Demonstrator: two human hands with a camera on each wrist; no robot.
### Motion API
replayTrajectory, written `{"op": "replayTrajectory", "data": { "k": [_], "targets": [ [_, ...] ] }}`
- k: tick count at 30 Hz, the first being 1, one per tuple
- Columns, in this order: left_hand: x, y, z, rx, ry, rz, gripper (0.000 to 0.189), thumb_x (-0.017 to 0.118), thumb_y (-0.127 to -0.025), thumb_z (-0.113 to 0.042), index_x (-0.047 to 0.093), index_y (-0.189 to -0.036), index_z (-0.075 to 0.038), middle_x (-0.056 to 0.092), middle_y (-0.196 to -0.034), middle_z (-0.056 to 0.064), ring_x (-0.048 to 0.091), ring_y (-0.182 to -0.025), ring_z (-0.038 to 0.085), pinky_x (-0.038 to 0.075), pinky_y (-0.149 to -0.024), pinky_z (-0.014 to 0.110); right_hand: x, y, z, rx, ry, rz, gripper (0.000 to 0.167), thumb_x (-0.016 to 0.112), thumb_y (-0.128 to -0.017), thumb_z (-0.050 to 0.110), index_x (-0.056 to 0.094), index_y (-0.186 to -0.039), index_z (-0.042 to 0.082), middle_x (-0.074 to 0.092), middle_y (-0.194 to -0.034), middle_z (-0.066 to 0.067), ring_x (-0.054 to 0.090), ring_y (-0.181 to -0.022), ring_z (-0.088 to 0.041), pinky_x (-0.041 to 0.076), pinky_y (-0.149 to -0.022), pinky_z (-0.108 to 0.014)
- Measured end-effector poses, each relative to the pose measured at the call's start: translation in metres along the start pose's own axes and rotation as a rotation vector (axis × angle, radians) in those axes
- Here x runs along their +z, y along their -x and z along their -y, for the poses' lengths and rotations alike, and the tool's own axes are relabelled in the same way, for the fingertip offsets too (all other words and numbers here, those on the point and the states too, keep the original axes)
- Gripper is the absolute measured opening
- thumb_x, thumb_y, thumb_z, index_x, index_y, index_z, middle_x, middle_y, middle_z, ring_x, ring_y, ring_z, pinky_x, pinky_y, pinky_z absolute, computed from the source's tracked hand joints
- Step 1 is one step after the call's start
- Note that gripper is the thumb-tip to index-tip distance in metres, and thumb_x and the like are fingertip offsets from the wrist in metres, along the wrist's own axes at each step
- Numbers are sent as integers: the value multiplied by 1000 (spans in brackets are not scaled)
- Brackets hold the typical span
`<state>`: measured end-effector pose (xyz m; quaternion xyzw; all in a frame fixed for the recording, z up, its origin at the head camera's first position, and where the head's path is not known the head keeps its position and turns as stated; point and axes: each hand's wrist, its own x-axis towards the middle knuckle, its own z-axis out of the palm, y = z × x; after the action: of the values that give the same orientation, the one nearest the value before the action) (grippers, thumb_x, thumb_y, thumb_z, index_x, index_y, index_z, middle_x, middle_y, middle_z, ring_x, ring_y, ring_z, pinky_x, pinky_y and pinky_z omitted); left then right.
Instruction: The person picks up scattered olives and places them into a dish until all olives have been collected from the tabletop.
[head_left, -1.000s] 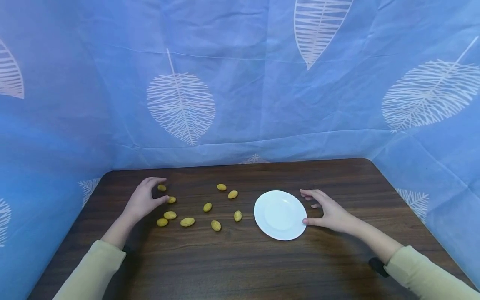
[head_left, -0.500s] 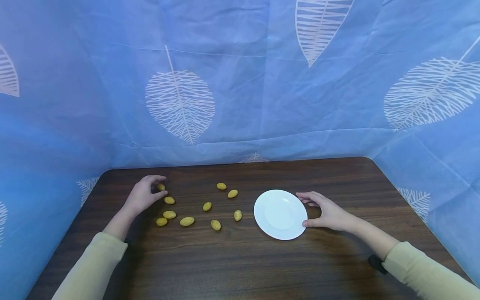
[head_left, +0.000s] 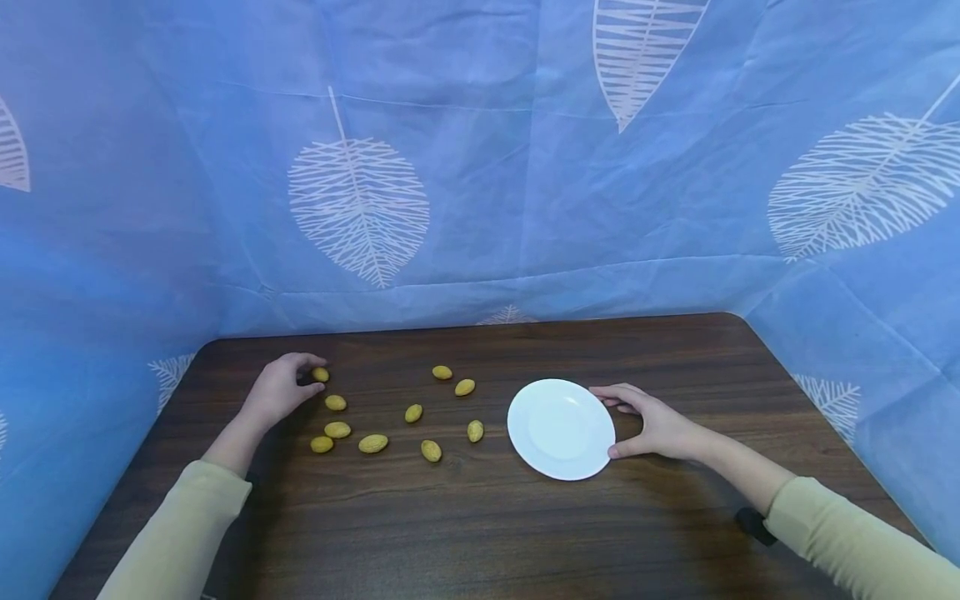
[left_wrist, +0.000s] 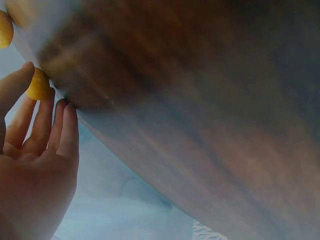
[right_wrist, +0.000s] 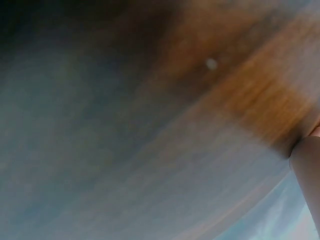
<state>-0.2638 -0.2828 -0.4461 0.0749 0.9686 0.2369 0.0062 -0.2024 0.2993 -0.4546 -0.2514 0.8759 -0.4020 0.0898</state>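
Thumb and fingers of my left hand [head_left: 279,390] close around a small yellow oval fruit [head_left: 321,375] at the back left of the table. In the left wrist view, that fruit [left_wrist: 39,85] shows between the thumb and fingertips, low over the wood. Several more wrinkled yellow fruits lie loose, among them one [head_left: 335,402] just in front of the hand and a larger one [head_left: 373,443]. My right hand [head_left: 660,427] holds the right rim of a white round plate [head_left: 525,450], thumb at the front, fingers behind. Only its thumb [right_wrist: 307,162] shows in the right wrist view.
The dark wood table [head_left: 480,533] ends at a back edge against a blue curtain [head_left: 480,208] printed with white leaves. Fruits such as this one [head_left: 464,387] lie scattered between the left hand and the plate.
My left hand has drawn back slightly left, its thumb leaving the nearer fruit and closing toward the rear one. The right hand's fingers have moved in to the plate's rim.
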Motion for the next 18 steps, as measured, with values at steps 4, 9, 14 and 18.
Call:
{"op": "replayTrajectory", "data": {
  "k": [4, 9, 14, 18],
  "targets": [
    [-1, -1, 0, 0, -28, -1, 32, 74, -98, -4, 71, -129, 3, 63, -137, 33, 61, -125, 51, 51, -104, 66, -1, 0, 0, 2, -7, 7, 87, 95, -79, 18, 51, -152, -1, 58, -146, -21, 54, -126, -4, 49, -105, -22],
    [-2, -1, -2, -1, -50, -1, 28, 74, -98, -4, 73, -125, 3, 65, -136, 32, 61, -125, 51, 52, -104, 66, -1, 0, 0, 1, -4, 13, 88, 95, -80, 18, 50, -153, 0, 58, -147, -21, 55, -126, -6, 49, -105, -23],
    [-3, -1, -6, -16, -76, -8, 27, 75, -98, -7, 74, -123, 3, 67, -133, 30, 64, -122, 49, 53, -102, 64, 0, 0, -2, 10, -14, 13, 87, 94, -80, 17, 51, -153, 1, 57, -148, -21, 55, -126, -7, 47, -106, -21],
    [-3, -1, -8, -30, -94, -19, 26, 76, -98, -8, 74, -122, 3, 70, -129, 29, 67, -117, 46, 55, -99, 62, 0, 1, -1, 10, -14, 17, 87, 94, -80, 18, 51, -153, 1, 57, -148, -21, 54, -126, -7, 47, -106, -21]
  ]
}}
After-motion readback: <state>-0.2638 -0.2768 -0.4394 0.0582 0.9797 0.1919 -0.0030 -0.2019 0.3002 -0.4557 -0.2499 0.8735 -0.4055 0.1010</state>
